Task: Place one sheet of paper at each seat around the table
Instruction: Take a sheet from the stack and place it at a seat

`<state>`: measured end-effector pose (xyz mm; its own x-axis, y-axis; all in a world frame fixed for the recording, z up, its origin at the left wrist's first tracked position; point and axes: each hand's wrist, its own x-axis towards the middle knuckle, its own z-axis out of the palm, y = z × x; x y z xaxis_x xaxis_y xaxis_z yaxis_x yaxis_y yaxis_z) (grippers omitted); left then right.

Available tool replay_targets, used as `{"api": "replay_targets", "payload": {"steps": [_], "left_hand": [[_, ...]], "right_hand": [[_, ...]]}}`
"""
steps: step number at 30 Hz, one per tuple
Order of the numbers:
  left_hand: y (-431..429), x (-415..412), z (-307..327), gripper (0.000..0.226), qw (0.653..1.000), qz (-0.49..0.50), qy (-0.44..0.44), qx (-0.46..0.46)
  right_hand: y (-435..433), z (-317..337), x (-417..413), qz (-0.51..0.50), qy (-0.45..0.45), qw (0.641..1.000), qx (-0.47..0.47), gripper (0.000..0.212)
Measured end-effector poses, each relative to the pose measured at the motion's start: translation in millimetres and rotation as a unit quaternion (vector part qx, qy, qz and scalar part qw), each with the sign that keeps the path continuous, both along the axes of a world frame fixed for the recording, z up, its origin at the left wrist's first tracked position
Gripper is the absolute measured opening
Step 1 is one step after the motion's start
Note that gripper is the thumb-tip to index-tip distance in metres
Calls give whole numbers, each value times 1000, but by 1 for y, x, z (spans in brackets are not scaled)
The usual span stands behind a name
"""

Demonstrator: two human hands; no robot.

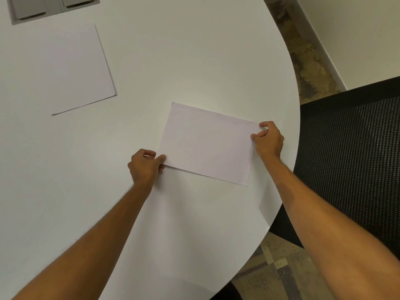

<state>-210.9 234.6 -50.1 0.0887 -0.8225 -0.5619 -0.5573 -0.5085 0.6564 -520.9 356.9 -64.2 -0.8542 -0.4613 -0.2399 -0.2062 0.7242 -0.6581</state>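
A single white sheet of paper point(207, 144) lies flat on the white round table point(184, 50), near its right edge and in front of a black mesh chair point(355, 156). My left hand point(145, 166) pinches the sheet's near-left corner between thumb and fingers. My right hand point(268, 139) pinches the far-right corner. A small stack of white paper point(71, 70) rests farther back on the left, untouched by either hand.
A grey cable-port cover point(52, 7) is set into the tabletop at the far left. Patterned carpet point(303, 61) and a pale wall point(357, 35) lie beyond the table's right rim.
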Motion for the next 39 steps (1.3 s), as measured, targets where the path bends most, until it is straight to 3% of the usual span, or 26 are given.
{"api": "replay_targets", "payload": {"steps": [4,7,10,14,26,39], "left_hand": [[4,2,2,57,983,-115,-122,-74],[13,3,3,69,943,-226,-190,-153],[20,8,-5,75,887,-344,-216,-220],[27,10,-15,72,845,-424,-243,-219],[26,7,-13,70,845,-426,-235,-220],[-23,57,24,62,918,-262,-184,-234]], "right_hand": [[1,-1,-1,5,6,1000,-1,37],[6,-1,0,27,34,999,4,43],[16,-3,3,127,110,985,30,54],[28,-10,8,257,125,956,70,62],[31,-11,6,274,132,948,91,60],[-36,20,65,281,150,948,-27,44]]}}
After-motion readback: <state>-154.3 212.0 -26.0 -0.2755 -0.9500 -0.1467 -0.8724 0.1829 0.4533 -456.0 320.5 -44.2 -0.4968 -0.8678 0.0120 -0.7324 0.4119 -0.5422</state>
